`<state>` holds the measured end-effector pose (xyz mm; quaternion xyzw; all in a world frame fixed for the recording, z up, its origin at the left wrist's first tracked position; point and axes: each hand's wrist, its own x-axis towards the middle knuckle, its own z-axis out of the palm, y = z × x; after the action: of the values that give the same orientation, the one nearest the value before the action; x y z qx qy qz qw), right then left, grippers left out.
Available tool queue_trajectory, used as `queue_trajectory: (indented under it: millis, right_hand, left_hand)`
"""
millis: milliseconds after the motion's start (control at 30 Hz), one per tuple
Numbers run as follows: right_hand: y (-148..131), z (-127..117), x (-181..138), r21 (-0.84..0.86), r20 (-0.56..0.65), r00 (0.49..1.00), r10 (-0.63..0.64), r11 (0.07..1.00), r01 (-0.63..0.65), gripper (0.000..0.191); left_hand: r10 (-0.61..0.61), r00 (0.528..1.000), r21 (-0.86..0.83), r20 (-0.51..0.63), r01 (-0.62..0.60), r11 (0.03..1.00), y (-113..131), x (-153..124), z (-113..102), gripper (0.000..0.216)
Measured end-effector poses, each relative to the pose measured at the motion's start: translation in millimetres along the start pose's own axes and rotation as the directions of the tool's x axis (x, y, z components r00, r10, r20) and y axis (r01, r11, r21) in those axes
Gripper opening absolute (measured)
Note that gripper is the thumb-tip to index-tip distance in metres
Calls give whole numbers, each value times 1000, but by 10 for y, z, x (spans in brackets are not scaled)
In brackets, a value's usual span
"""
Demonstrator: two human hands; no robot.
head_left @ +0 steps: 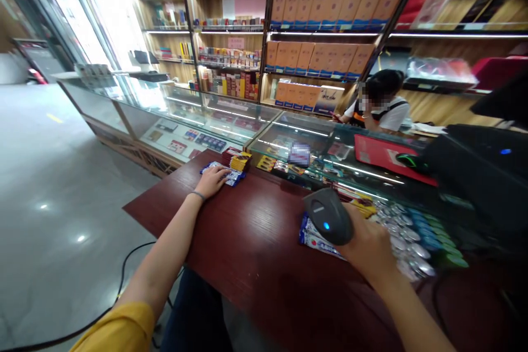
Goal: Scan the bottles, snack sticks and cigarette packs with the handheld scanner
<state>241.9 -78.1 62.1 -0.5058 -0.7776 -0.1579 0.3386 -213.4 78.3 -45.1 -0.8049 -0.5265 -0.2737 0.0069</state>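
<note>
My right hand (369, 245) is wrapped round the handle of a dark grey barcode scanner (329, 215) with a blue light, held over blue and white packets (313, 237) on the dark red counter (256, 236). My left hand (213, 180) reaches to the counter's far left and lies on a row of blue and white packets (231, 176), fingers over them. A stack of yellow packs (240, 160) stands just beyond that hand.
A glass display case (231, 121) runs behind the counter, with shelves of orange boxes (330, 5) on the back wall. Another person (379, 102) sits behind the case. Rows of silver, blue and green items (416, 236) lie right of the scanner, beside a black monitor (478, 176).
</note>
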Motion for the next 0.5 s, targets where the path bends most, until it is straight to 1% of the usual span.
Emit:
queue_trajectory:
  millis: [100,267,367,433,500]
  right_hand:
    - [-89,32,-29,-18,53,996,-77,997,78,30]
    - [-144,17,-10,-13,54,992,-114,993,114,34]
    - [-152,1,6,-13,67,993,-98,995,99,33]
    - [-153,-2,4,-12,73,994,-87,996,88,34]
    - [-152,-4,-3,-8,77,994,-79,997,80,35]
  left_hand:
    - [-2,1000,-37,-20,1,999,-9,5,4,31]
    - [-9,999,-42,-47,7,999,15,-5,2,29]
    - [-20,997,-6,-72,20,1000,51,-13,-19,31]
    - [-28,993,-11,-110,27,1000,91,-10,-44,33]
    - [-54,981,-58,-185,44,997,157,9,-73,33]
